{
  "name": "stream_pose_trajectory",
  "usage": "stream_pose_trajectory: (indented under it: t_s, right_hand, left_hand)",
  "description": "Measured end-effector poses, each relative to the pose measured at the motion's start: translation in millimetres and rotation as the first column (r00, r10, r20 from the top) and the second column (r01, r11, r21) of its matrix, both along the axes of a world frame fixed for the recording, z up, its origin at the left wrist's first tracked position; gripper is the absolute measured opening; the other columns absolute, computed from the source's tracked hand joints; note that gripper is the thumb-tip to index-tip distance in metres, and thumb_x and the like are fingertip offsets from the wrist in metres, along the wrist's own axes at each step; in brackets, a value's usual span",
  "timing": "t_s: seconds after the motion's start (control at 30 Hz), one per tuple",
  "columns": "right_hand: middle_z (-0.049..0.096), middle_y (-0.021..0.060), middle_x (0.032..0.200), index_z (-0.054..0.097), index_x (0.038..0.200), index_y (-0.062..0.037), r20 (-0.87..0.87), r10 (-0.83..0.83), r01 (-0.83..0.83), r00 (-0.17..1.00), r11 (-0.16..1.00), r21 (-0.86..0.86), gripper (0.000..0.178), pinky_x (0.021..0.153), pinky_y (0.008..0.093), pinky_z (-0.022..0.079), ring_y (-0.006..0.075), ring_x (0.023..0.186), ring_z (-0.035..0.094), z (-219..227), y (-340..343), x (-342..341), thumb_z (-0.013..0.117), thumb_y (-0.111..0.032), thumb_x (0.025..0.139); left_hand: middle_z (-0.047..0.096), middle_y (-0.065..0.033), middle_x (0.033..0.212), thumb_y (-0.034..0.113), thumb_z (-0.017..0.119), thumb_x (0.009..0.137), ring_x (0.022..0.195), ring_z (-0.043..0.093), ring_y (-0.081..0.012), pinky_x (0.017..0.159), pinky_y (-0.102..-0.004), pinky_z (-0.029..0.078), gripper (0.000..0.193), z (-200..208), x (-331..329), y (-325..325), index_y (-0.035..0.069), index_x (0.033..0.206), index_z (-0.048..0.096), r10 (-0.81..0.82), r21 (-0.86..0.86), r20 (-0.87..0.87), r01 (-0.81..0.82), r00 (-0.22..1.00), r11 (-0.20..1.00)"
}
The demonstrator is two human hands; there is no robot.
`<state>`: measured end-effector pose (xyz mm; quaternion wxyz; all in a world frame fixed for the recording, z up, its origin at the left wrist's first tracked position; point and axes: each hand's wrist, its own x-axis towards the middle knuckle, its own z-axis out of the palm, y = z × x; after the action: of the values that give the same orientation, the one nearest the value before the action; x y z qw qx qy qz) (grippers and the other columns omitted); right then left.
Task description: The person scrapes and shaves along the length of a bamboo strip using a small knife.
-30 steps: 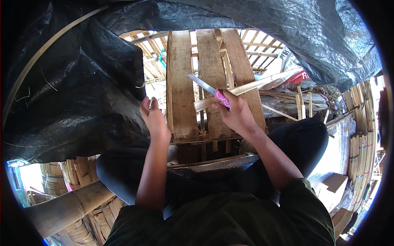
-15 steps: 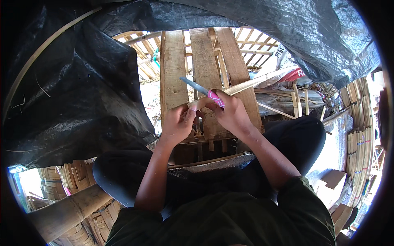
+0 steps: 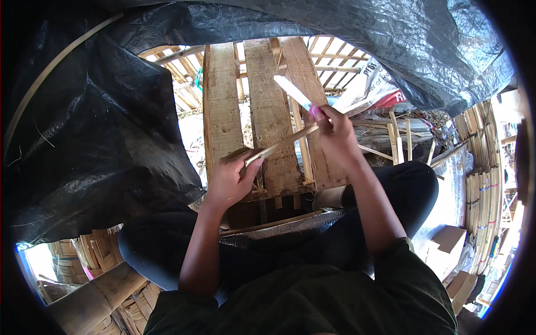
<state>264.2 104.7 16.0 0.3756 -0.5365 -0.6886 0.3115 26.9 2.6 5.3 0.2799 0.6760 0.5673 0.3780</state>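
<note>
A pale bamboo strip (image 3: 287,139) slants from lower left to upper right above the wooden planks. Its near end is pinched between the thumb and fingers of my left hand (image 3: 229,181). My right hand (image 3: 336,134) is closed round the handle of a knife (image 3: 293,91), farther up along the strip. Pink shows on that handle, and the bright blade points up and to the left. The strip passes at my right hand and continues beyond it. Whether the blade's edge touches the strip is hidden by my fingers.
Rough wooden planks (image 3: 223,106) lie lengthwise before me, with gaps between them. Black plastic sheeting (image 3: 100,145) hangs at the left and across the top. Thin bamboo sticks (image 3: 394,139) stand to the right of the planks. Bundled slats (image 3: 484,206) line the far right, near a cardboard box (image 3: 448,240).
My right hand has moved up and to the right along the strip with the knife, away from my left hand. My left hand has shifted slightly down and left, still holding the strip.
</note>
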Motion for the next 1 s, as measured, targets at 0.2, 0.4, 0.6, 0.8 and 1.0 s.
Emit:
stream_pose_trajectory:
  t_s: [0.2, 0.4, 0.6, 0.8, 1.0]
  right_hand:
    - [0.068, 0.0258, 0.082, 0.069, 0.093, 0.0013, 0.269, -0.327, 0.365, 0.906, 0.925, -0.105, 0.034, 0.075, 0.0441, 0.051, 0.0431, 0.082, 0.068, -23, 23, 47, 0.056, -0.029, 0.099]
    - [0.068, 0.0297, 0.085, 0.069, 0.091, 0.0041, 0.464, -0.222, 0.387, 0.858, 0.872, -0.298, 0.040, 0.079, 0.0490, 0.052, 0.0474, 0.089, 0.066, -30, 32, 48, 0.056, -0.034, 0.097]
    - [0.068, 0.0321, 0.090, 0.068, 0.103, 0.0053, 0.333, -0.244, 0.360, 0.911, 0.865, -0.350, 0.045, 0.077, 0.0494, 0.052, 0.0491, 0.087, 0.066, -44, 32, 47, 0.053, -0.037, 0.098]
    - [0.067, 0.0245, 0.075, 0.067, 0.101, 0.0082, 0.332, -0.219, 0.372, 0.918, 0.769, -0.521, 0.050, 0.057, 0.0435, 0.053, 0.0370, 0.066, 0.069, -27, 30, 33, 0.050, -0.038, 0.100]
    - [0.055, 0.0066, 0.057, 0.063, 0.087, 0.0051, 0.221, -0.225, 0.314, 0.949, 0.733, -0.603, 0.050, 0.040, 0.0357, 0.046, 0.0202, 0.044, 0.054, -27, 29, 34, 0.047, -0.041, 0.102]
  left_hand:
    - [0.068, -0.0142, 0.079, 0.023, 0.055, 0.101, 0.069, 0.066, -0.0263, 0.066, -0.0364, 0.051, 0.027, -1, 0, 8, 0.000, 0.101, 0.070, 0.013, -0.236, 0.060, 0.002, 0.998, 0.972]
    - [0.069, -0.0126, 0.079, 0.021, 0.049, 0.104, 0.070, 0.066, -0.0203, 0.067, -0.0341, 0.051, 0.032, -33, 4, 12, -0.003, 0.095, 0.068, 0.049, -0.073, 0.338, -0.026, 0.940, 0.997]
    - [0.069, -0.0107, 0.080, 0.020, 0.046, 0.106, 0.071, 0.063, -0.0146, 0.069, -0.0309, 0.052, 0.032, -26, 3, 15, -0.004, 0.097, 0.066, 0.023, -0.139, 0.343, 0.026, 0.939, 0.990]
    - [0.047, 0.0035, 0.056, 0.028, 0.044, 0.107, 0.052, 0.041, -0.0040, 0.051, -0.0256, 0.035, 0.040, -26, -8, 12, 0.001, 0.089, 0.068, 0.087, -0.245, 0.282, -0.016, 0.956, 0.969]
    - [0.037, 0.0082, 0.054, 0.030, 0.045, 0.107, 0.050, 0.033, -0.0020, 0.048, -0.0244, 0.028, 0.039, -36, -7, 13, 0.004, 0.088, 0.068, 0.086, -0.199, 0.337, -0.018, 0.938, 0.980]
